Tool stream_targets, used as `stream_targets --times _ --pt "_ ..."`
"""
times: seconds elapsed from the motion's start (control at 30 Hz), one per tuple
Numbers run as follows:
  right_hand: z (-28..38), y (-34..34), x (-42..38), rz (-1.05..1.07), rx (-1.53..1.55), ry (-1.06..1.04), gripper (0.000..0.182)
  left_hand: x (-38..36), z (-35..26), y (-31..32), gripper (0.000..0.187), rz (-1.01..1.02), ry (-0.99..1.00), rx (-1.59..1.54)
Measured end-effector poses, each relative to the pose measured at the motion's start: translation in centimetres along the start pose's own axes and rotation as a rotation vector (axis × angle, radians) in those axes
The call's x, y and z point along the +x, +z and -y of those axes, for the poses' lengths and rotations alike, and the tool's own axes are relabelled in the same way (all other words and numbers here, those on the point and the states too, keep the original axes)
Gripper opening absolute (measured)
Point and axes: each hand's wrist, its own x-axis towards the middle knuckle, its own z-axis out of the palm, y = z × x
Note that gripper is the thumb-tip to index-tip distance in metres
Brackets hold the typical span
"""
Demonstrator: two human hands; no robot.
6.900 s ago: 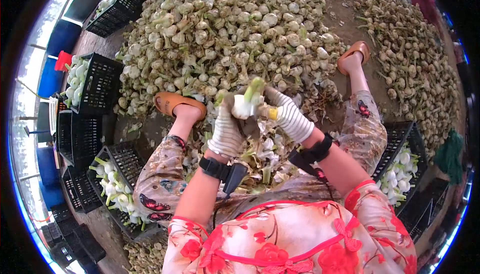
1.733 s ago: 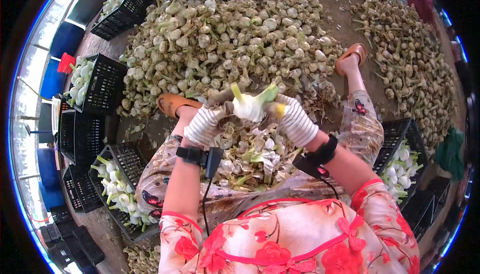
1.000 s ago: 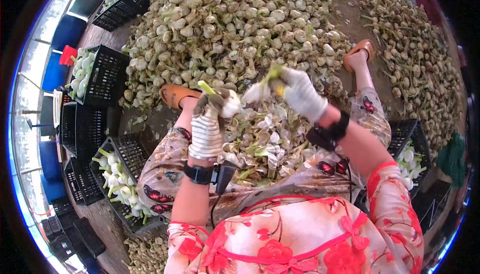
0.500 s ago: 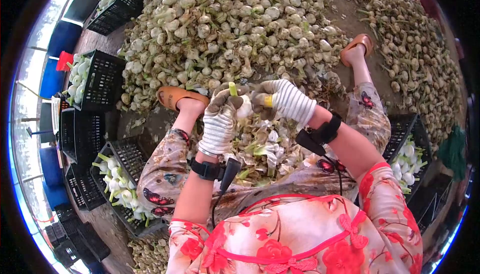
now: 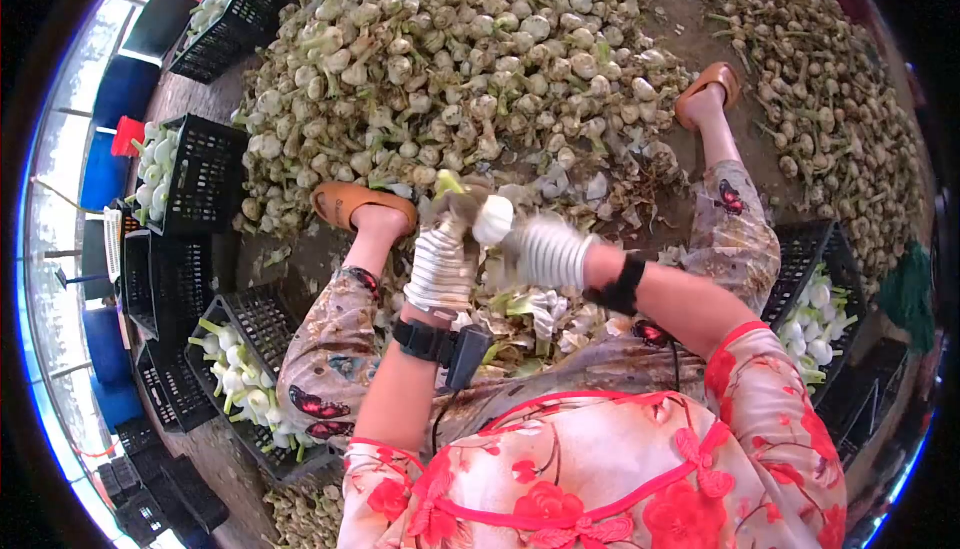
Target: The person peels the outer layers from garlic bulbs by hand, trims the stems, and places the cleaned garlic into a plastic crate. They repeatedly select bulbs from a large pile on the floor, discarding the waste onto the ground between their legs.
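Right, garlic bulb point(image 5: 493, 219): white, clean-looking, up in the air above the floor between the person's legs, well apart from the crates. Left hand point(image 5: 445, 244) pinches it in bent, dirty glove fingers, bulb sticking out on the right side of the grip, green stem point(image 5: 449, 183) showing at the top left of the same hand. Right hand point(image 5: 542, 251) just beside the bulb, blurred; can't tell if its fingers are spread or pressed together, or whether it holds anything. Striped gloves on both, black straps on both wrists.

Below the hands, loose peels point(image 5: 540, 311) lie between the legs, in patterned trousers. Ahead, big heap point(image 5: 450, 79) of unpeeled, brownish garlic on the floor. Orange sandals at the near edge: left sandal point(image 5: 362, 206), right sandal point(image 5: 708, 94).

Left side: near crate point(image 5: 262, 321), black, tilted look, white bulbs with green stems inside; middle crate point(image 5: 210, 174) and far crate point(image 5: 240, 24) also hold white bulbs. Right side: right crate point(image 5: 800, 249), black, beside the right leg, more white bulbs in it. Second heap point(image 5: 825, 109) of unpeeled garlic beyond, to the right. Blue containers point(image 5: 104, 171) along the left edge, red item point(image 5: 128, 136) near them, too small to identify.
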Motion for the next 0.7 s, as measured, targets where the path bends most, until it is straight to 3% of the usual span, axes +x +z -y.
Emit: stream_targets --times 0.03,0.07,0.1,0.17,0.2,0.23,0.3,0.37,0.4,0.43,0.47,0.5,0.53,0.57,0.63,0.7 --pt "-2.2 4.4 -0.4 -0.018 0.265 -0.41 0.024 0.4 0.4 -0.5 0.032 -0.03 0.002 -0.115" --pt "3.6 -0.6 -2.7 0.418 0.287 -0.266 0.021 1.8 1.1 -2.5 0.033 -0.045 -0.007 -0.185" --pt "4.4 -2.8 -4.4 0.437 0.75 -0.309 0.017 1.8 0.3 -2.4 0.032 -0.058 -0.136 -0.295" --pt "3.5 -6.3 -5.9 0.312 1.276 -0.096 0.022 2.3 0.6 -3.5 0.033 -0.095 -0.261 -0.38" --pt "2.6 -6.9 -6.1 0.245 1.326 -0.017 0.026 2.0 0.8 -3.5 0.033 -0.197 -0.3 -0.238" --pt "0.9 -5.9 -5.0 0.208 0.906 0.075 0.033 2.1 1.2 -3.2 0.033 -0.243 -0.273 -0.244" --pt "0.7 -5.3 -4.7 -0.206 0.217 0.011 0.046 2.5 2.6 -2.6 0.034 -0.332 -0.231 -0.26" --pt "1.8 -5.5 -4.6 -0.369 0.44 0.013 0.056 2.4 3.7 -2.4 0.033 -0.273 -0.248 -0.265" --pt "2.2 -4.9 -3.9 -0.456 0.38 0.044 0.047 2.5 4.7 -2.9 0.034 -0.278 -0.231 -0.293" --pt "3.0 -5.1 -4.8 -0.411 0.658 0.004 0.042 2.7 5.0 -3.1 0.034 -0.278 -0.208 -0.316" --pt "4.4 -5.7 -6.2 -0.358 0.934 -0.044 0.037 2.4 4.1 -2.6 0.034 -0.31 -0.274 -0.035" --pt "5.1 -6.1 -7.0 -0.296 1.206 -0.097 0.032 2.2 4.1 -2.1 0.032 -0.146 -0.306 -0.17" --pt "4.5 -6.0 -7.8 -0.368 1.348 -0.203 0.02 2.2 4.0 -2.0 0.032 -0.24 -0.277 -0.171" --pt "4.4 -8.5 -9.8 -0.298 1.459 -0.122 0.02 2.6 3.8 -1.6 0.031 -0.327 -0.247 -0.171" --pt "0.3 -8.2 -10.5 -0.385 1.741 -0.201 0.023 3.3 3.7 -0.6 0.03 -0.406 -0.231 -0.177" --pt "-5.4 -6.0 -9.5 -0.364 1.072 0.143 0.023 3.6 4.1 0.6 0.029 -0.404 -0.268 -0.186"
